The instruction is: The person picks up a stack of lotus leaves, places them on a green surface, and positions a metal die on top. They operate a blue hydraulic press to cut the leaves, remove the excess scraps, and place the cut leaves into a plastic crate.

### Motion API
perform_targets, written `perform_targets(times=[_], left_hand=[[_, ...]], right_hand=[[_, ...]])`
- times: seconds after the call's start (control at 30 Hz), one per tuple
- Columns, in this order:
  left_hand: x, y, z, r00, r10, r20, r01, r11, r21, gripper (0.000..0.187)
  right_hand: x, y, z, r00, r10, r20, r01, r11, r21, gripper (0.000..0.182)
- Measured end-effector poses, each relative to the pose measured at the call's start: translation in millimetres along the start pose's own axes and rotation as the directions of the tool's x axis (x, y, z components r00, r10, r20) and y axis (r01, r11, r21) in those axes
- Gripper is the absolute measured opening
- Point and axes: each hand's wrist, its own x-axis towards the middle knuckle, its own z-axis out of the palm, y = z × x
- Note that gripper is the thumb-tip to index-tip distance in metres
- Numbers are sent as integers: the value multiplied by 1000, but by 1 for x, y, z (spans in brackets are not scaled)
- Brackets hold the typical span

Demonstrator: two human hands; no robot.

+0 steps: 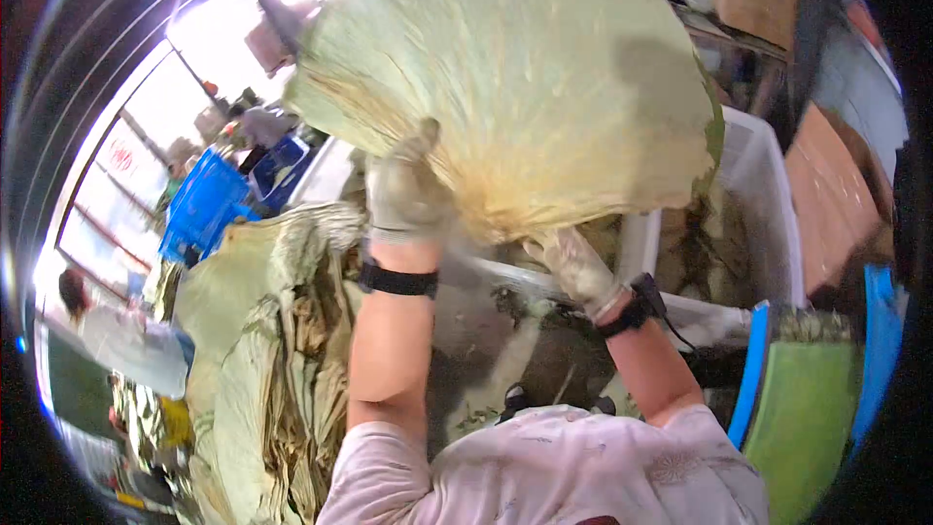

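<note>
A large, pale green dried lotus leaf (544, 78) is spread out in front of me, yellowish toward its gathered lower edge. My left hand (410, 190), in a whitish work glove, grips the leaf near its lower left, thumb on the near face and the other fingers mostly hidden. The gloved right hand (578, 270) pinches the bottom edge, partly covered by the leaf. Left of my forearm stands a thick stack of folded dried lotus leaves (262, 331), with brown, crumpled edges.
Behind the held leaf are white plastic bins (773, 165) with dark contents. Cardboard (826, 204) leans at the right, above a green panel (802, 389) between blue edges. A blue crate (206, 199) stands at the left; one person (126, 335) is nearby, another farther back.
</note>
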Motion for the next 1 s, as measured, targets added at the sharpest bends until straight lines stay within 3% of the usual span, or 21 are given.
perform_targets(times=[0.03,0.07,0.1,0.13,0.17,0.27,0.3,0.37,0.4,0.5,0.57,0.63,0.7,0.73,0.77,0.83,0.87,0.9,1.0], left_hand=[[-4,-33,-8,992,-113,60,112,994,20,42],[-7,-72,-25,986,-142,88,142,990,9,42],[-10,-114,-44,983,7,183,-73,931,358,42],[-27,-117,-12,984,-79,161,47,981,188,43],[-46,-119,21,977,-163,138,163,987,9,44],[-85,-136,71,963,-210,169,238,956,-174,46],[-86,-151,74,956,-161,246,222,944,-244,47],[-104,-145,107,948,-156,276,219,951,-216,49],[-111,-143,121,947,-140,288,198,963,-183,51],[-112,-144,153,938,-50,343,140,960,-244,46],[-111,-134,171,924,-11,383,136,944,-301,44],[-107,-126,183,899,-99,427,184,969,-163,54],[-102,-143,179,872,-105,479,240,943,-231,56],[-101,-154,174,847,-109,520,288,917,-277,59],[-105,-164,174,830,-148,537,384,850,-359,59],[-123,-179,174,844,-180,505,410,824,-391,58],[-128,-179,181,859,-229,457,432,803,-410,56],[-129,-178,185,839,-252,482,457,808,-372,37],[-115,-170,203,828,-277,488,474,810,-344,37]], right_hand=[[-16,2,-18,999,-13,-40,12,1000,-13,83],[-32,10,-41,999,-22,-48,27,993,111,79],[-48,6,-49,997,-39,-67,49,985,165,77],[-65,2,-58,995,-55,-86,73,973,218,74],[-82,-11,-52,973,-215,-85,231,929,288,67],[-122,-46,-44,912,-323,-254,402,824,398,48],[-134,-52,-54,863,-313,-396,481,748,458,45],[-143,-86,-47,747,-210,-631,558,714,423,44],[-145,-105,-41,741,-226,-632,566,717,408,44],[-143,-166,-13,587,-286,-757,482,875,43,44],[-142,-192,-11,603,-322,-730,482,876,11,46],[-147,-206,-21,611,-355,-708,483,875,-22,49],[-156,-213,-41,666,-507,-547,567,821,-71,58],[-161,-215,-36,655,-519,-549,570,816,-92,58],[-167,-214,-25,621,-561,-547,632,772,-73,61],[-181,-203,-18,542,-625,-561,710,698,-92,64],[-180,-196,-20,432,-672,-602,731,651,-202,61],[-184,-193,-35,407,-654,-638,718,660,-219,61],[-180,-211,-37,361,-659,-660,699,659,-276,61]])
